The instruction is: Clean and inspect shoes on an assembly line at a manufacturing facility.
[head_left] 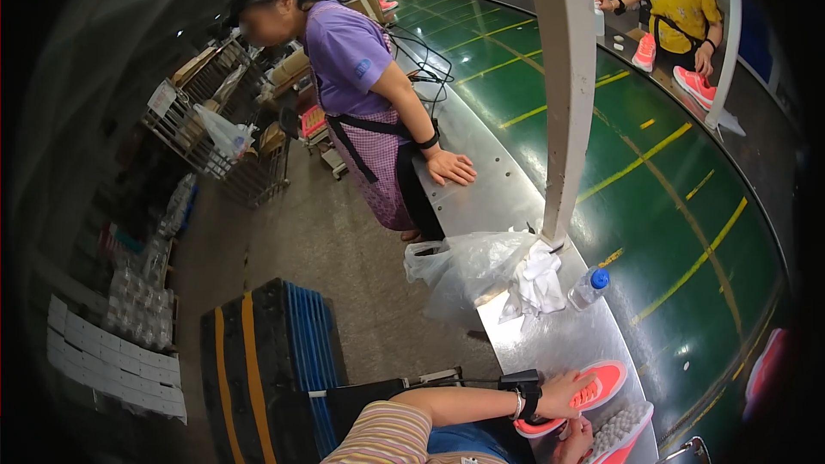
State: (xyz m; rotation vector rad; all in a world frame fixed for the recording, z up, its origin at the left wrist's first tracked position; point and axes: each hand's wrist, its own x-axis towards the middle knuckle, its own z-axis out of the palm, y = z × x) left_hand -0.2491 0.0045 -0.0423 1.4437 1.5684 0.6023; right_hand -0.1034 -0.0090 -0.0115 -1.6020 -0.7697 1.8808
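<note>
The left grip [560, 397] is holding the shoe [608, 378], its long axis running away rightward; the right grip [576, 442] is lying just nearer the body, its hold unclear.

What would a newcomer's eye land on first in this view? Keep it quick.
Probably the bright pink shoe at the lower right, with the wearer's left hand on it. The wide green belt with yellow stripes, filling much of the right side, would likely come next. Then the person in the purple shirt, upper left of centre.
</note>
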